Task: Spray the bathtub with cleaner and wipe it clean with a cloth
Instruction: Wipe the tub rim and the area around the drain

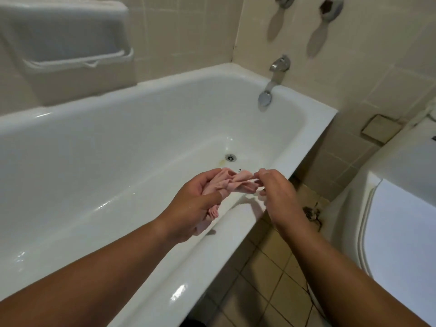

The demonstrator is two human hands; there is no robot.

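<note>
A white bathtub fills the left and middle of the head view, its floor wet and shiny, with a metal drain and a yellowish stain beside it. Above the tub's near rim I hold a crumpled pink cloth between both hands. My left hand grips the bunched lower part of the cloth. My right hand pinches the cloth's upper right end. No spray bottle is in view.
A chrome spout and diverter hang over the tub's far end, with two tap handles on the tiled wall above. A white plastic basket hangs on the back wall. A white toilet stands at right, above brown floor tiles.
</note>
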